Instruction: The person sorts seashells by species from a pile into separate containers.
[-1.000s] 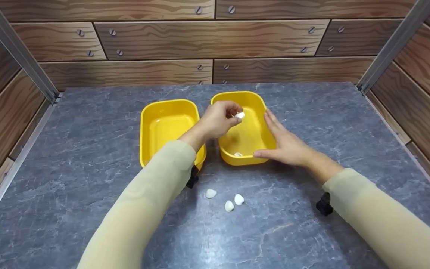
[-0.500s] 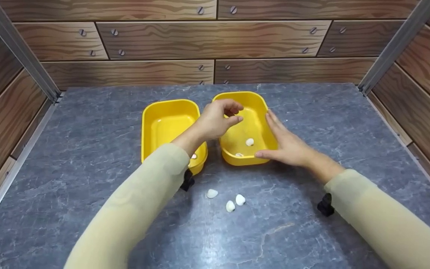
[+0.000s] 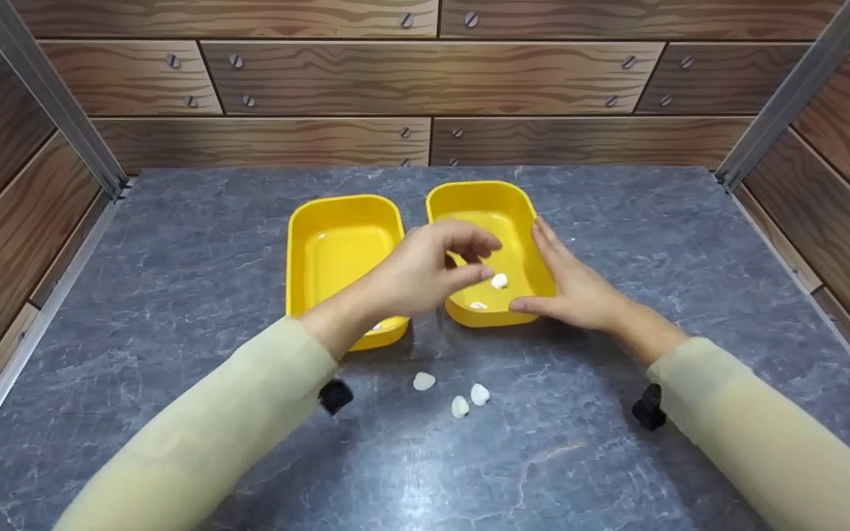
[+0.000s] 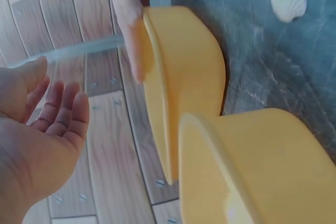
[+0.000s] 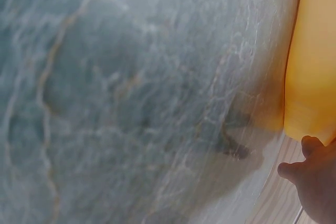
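My left hand [image 3: 425, 269] hovers above the near left part of the right yellow container [image 3: 490, 193], fingers loosely bent with a gap to the thumb. Nothing is in its grasp in the left wrist view. My right hand [image 3: 580, 291] rests against the right side of that container, fingers straight along its outside and thumb at the near rim. Inside lie a white seashell [image 3: 499, 281] and a second seashell [image 3: 478, 304] by the near wall. Three more shells lie on the table, among them a ridged white shell [image 4: 289, 1].
A second yellow container [image 3: 344, 200] stands just left of the first; my left forearm partly covers it. A small white thing [image 3: 375, 327] shows near its front wall. The grey marbled table [image 3: 196, 243] is bounded by wood-patterned walls [image 3: 322, 74].
The left hand has let go of a seashell, which now lies in the right container. Afterwards that hand has come back toward the near side. The right hand stays at the container.
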The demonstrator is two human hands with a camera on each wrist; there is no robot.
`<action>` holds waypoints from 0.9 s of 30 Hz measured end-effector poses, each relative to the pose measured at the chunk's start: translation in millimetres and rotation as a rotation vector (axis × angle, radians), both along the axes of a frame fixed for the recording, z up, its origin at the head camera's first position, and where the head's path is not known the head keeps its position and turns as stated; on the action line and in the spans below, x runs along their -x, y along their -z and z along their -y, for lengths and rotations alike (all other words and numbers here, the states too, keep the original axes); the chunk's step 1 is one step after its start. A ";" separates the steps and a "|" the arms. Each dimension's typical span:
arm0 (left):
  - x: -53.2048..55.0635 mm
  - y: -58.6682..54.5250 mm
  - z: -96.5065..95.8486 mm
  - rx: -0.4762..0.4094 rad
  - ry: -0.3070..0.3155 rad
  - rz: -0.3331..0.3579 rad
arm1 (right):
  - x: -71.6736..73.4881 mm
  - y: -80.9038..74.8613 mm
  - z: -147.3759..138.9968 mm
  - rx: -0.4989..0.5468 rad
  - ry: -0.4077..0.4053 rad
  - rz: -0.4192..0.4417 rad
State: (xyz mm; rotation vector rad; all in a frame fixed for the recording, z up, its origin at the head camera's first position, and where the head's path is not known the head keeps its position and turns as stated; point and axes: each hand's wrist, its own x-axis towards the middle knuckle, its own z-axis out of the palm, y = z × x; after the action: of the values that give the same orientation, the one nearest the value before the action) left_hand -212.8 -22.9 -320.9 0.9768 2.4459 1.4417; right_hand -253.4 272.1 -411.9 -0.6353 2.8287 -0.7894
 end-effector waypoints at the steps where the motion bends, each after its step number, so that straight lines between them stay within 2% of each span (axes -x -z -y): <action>1: -4.5 -1.0 2.0 -0.003 0.012 -0.003 | 0.3 -0.4 0.0 -0.002 -0.001 -0.004; 7: -30.5 -3.2 15.2 -0.020 0.062 -0.017 | 1.5 -1.1 0.0 -0.002 0.001 -0.015; 12: -51.6 3.4 29.7 -0.024 0.087 -0.031 | 1.1 0.6 0.4 -0.002 0.004 -0.015; 16: -64.4 17.5 42.0 -0.022 0.105 -0.024 | 0.8 4.0 1.7 -0.004 0.001 -0.016; 19: -70.4 30.0 50.7 -0.010 0.104 0.015 | 1.1 4.2 2.0 -0.004 -0.001 -0.019; 24: -74.3 52.4 62.0 0.041 0.078 0.070 | 1.7 2.6 1.2 -0.014 -0.002 -0.017; 27: -75.1 65.3 66.3 0.062 0.085 0.074 | 2.4 1.7 0.8 -0.021 0.002 -0.015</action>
State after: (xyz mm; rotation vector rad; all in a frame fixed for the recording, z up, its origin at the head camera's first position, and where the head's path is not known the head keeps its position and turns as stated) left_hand -137.7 -89.2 -386.2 0.9830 2.3520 1.3424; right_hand -255.8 271.3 -413.6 -0.6375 2.8475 -0.7580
